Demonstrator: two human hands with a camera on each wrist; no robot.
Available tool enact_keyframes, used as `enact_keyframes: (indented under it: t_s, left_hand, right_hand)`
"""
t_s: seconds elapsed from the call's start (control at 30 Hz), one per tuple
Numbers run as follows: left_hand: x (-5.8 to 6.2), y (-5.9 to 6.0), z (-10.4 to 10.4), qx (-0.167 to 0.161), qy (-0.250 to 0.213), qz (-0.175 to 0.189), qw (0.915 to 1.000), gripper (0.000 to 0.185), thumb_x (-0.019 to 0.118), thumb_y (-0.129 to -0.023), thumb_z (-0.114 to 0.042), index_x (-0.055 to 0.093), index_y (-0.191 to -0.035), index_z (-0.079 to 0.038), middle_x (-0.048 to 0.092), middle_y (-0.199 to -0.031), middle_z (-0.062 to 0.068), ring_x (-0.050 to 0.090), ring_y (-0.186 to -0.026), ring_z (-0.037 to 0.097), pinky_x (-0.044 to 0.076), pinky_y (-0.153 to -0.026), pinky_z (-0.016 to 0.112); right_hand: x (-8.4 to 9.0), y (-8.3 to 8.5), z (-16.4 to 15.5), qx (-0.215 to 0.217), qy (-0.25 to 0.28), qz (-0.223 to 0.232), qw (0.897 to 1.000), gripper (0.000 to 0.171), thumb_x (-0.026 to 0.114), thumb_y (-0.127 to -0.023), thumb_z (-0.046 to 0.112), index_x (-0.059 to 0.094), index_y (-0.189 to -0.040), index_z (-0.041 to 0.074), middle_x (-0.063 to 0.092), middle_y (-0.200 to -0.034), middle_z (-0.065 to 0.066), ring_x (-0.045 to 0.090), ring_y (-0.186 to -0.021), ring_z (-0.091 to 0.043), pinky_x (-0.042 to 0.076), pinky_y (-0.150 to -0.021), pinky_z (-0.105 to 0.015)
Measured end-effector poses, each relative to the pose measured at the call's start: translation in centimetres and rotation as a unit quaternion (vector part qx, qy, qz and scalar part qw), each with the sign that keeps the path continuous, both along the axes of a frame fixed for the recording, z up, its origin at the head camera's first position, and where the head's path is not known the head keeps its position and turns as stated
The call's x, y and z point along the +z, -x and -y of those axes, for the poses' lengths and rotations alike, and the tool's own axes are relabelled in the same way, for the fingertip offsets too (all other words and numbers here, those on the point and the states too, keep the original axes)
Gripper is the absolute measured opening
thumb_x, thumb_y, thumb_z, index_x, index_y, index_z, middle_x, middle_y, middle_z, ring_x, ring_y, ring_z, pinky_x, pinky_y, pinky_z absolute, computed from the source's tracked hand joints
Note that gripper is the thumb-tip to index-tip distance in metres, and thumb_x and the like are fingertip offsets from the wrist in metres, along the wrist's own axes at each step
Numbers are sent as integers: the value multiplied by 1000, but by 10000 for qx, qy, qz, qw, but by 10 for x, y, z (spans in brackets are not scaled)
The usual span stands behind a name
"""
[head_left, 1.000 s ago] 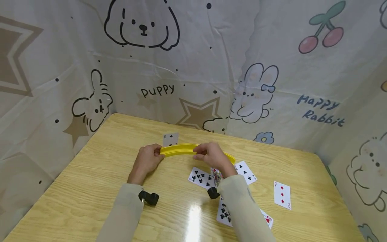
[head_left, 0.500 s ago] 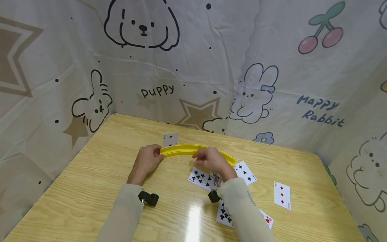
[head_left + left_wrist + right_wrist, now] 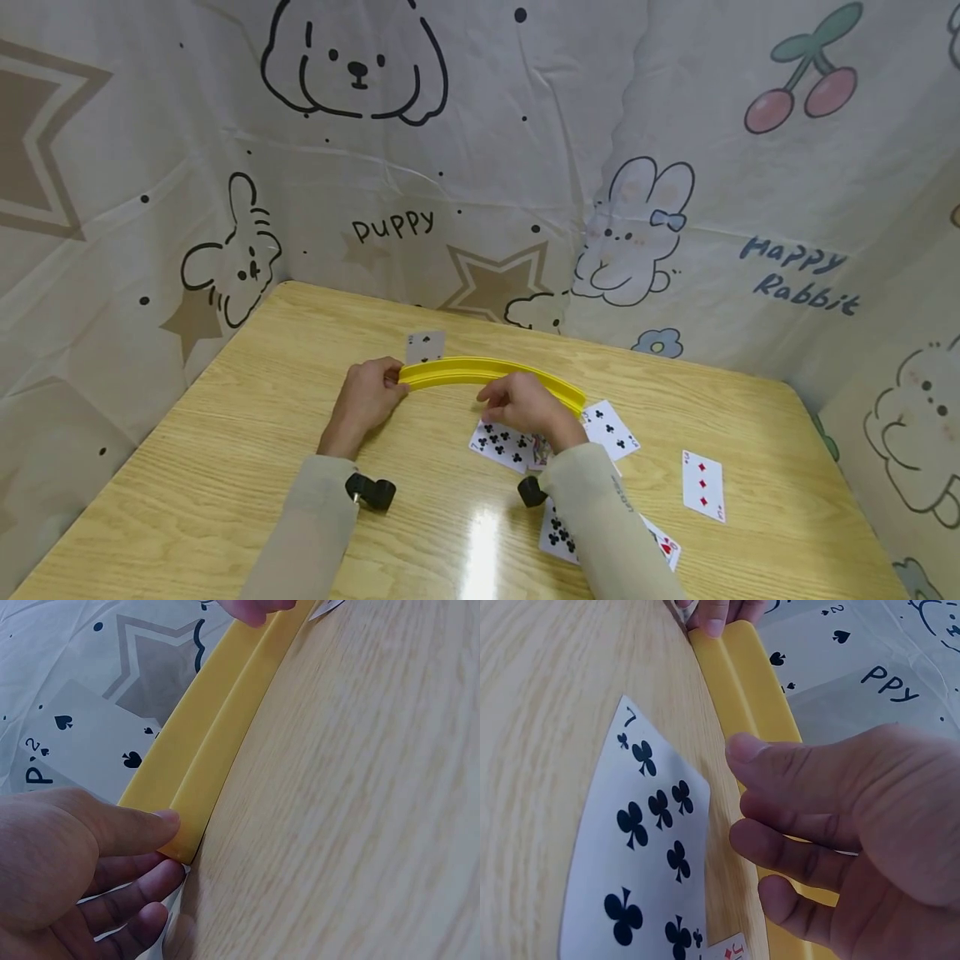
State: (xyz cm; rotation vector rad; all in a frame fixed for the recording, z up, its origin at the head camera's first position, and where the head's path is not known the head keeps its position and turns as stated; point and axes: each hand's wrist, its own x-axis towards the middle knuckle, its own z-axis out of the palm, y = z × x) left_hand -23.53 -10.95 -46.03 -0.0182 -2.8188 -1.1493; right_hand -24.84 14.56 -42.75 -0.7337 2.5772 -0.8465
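A curved yellow playing-card holder (image 3: 457, 370) with a long groove lies across the middle of the table. My left hand (image 3: 365, 400) pinches its left end, thumb on the front face in the left wrist view. The two of spades (image 3: 420, 347) stands upright at the holder's left part. In front of the holder's right half is my right hand (image 3: 528, 408), fingers loosely bent and nothing between them. Below these fingers lies the seven of clubs (image 3: 497, 448), its upper edge partly covered. A jack of diamonds (image 3: 726, 949) shows by its corner beside that card.
More cards lie face up on the wooden table (image 3: 435, 517): a clubs card (image 3: 611, 431) by the holder's right end, the three of diamonds (image 3: 703, 487) farther right. Another clubs card (image 3: 557, 540) and a hearts card (image 3: 666, 547) are partly under the right sleeve. Printed cloth (image 3: 480, 167) hangs behind.
My right hand has drawn back from the holder toward the seven of clubs, leaving more of the holder's middle in sight. The left hand keeps its grip at the left end.
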Motion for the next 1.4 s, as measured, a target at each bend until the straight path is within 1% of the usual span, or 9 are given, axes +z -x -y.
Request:
enact_keyframes:
  t_s: [0.1,0.27,0.4,0.53,0.73,0.97,1.13,1.27,1.4]
  left_hand:
    - [0,1,0,6,-7,-13,10000,34,69,-77,-16,61,-109,-5,62,-92,5,56,-76,15,48,-67,30]
    - [0,0,-1,5,0,-22,10000,34,69,-77,-15,62,-108,-5,62,-91,5,57,-76,14,48,-67,30]
    - [0,0,-1,16,-6,-30,10000,34,69,-77,-15,61,-108,-4,62,-92,5,56,-76,14,48,-67,30]
    - [-1,0,-1,37,7,6,10000,34,70,-77,-16,61,-108,-5,61,-92,5,56,-77,15,48,-68,30]
    - [0,0,0,25,20,28,10000,34,69,-77,-17,61,-109,-5,61,-92,4,56,-77,15,48,-68,30]
    - [0,1,0,8,-12,39,10000,34,69,-78,-16,61,-109,-5,61,-91,5,56,-77,15,48,-68,31]
    - [0,0,-1,14,1,4,10000,34,69,-77,-16,61,-109,-5,61,-92,5,56,-76,15,48,-67,31]
    - [0,0,-1,21,25,-57,10000,35,70,-77,-15,62,-109,-5,62,-92,6,57,-76,15,48,-66,31]
    - [0,-1,-1,0,29,-87,10000,35,69,-77,-15,61,-109,-5,62,-93,6,58,-76,15,49,-67,31]
  right_hand:
    - [-1,1,0,95,-41,-42,9999,27,70,-77,16,66,-102,10,62,-86,3,55,-72,-9,46,-64,-25]
    - [-2,1,-1,70,-153,121,9998,28,73,-74,16,67,-101,13,61,-82,6,55,-72,-11,46,-65,-26]
    - [-4,1,-1,90,-171,203,9996,30,74,-73,15,67,-102,14,61,-84,5,55,-73,-11,46,-66,-26]
    - [-6,1,-1,267,-212,118,9994,31,74,-72,13,67,-102,13,62,-86,3,55,-75,-9,46,-67,-25]
    - [-9,3,1,459,-480,-75,9978,31,75,-72,15,68,-102,15,62,-86,5,54,-75,-7,45,-67,-22]
    - [-10,4,2,448,-614,-120,9970,25,74,-72,17,69,-97,18,62,-82,7,53,-72,-8,45,-65,-23]
    - [-10,3,2,421,-561,-143,9974,23,74,-72,15,69,-95,18,61,-82,6,52,-72,-9,45,-65,-23]
    - [-11,2,2,401,-538,-79,9977,21,73,-73,13,68,-93,18,60,-82,5,52,-72,-10,45,-65,-24]
    - [-11,1,2,282,-566,-7,9980,19,72,-74,13,67,-91,18,59,-82,6,52,-73,-11,45,-66,-24]
